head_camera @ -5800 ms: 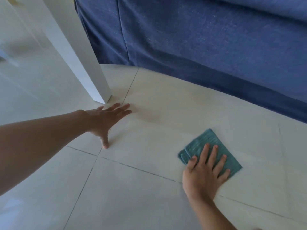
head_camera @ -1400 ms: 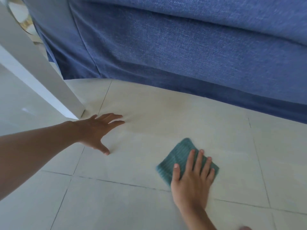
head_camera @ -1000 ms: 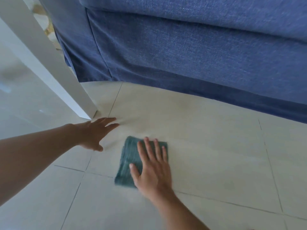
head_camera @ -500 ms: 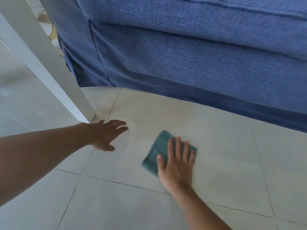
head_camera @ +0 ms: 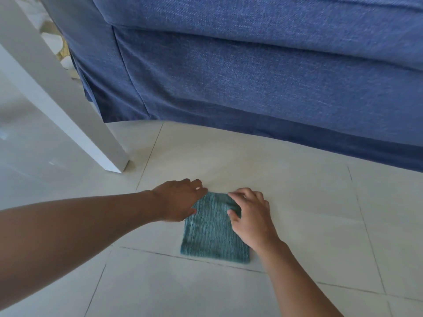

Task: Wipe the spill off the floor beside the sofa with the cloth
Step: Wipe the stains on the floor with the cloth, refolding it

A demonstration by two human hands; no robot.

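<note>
A folded teal cloth (head_camera: 210, 234) lies flat on the pale tiled floor (head_camera: 297, 202) in front of the blue sofa (head_camera: 251, 76). My right hand (head_camera: 250, 217) rests on the cloth's far right corner, fingers curled and pinching the fabric. My left hand (head_camera: 180, 199) lies at the cloth's far left corner, fingertips touching its edge; whether it grips the cloth is unclear. No wet spill is plainly visible on the tiles, only a faint duller patch (head_camera: 229, 170) beyond the cloth.
A white slanted furniture leg (head_camera: 68, 115) stands on the floor at the left, close to the sofa's corner. The sofa's skirt hangs to the floor across the back. Dark grout lines cross the tiles near the cloth.
My right hand went from pressing flat and sliding the cloth sideways to pinching its far corner. My left hand left the floor by the white leg and came to the cloth's edge.
</note>
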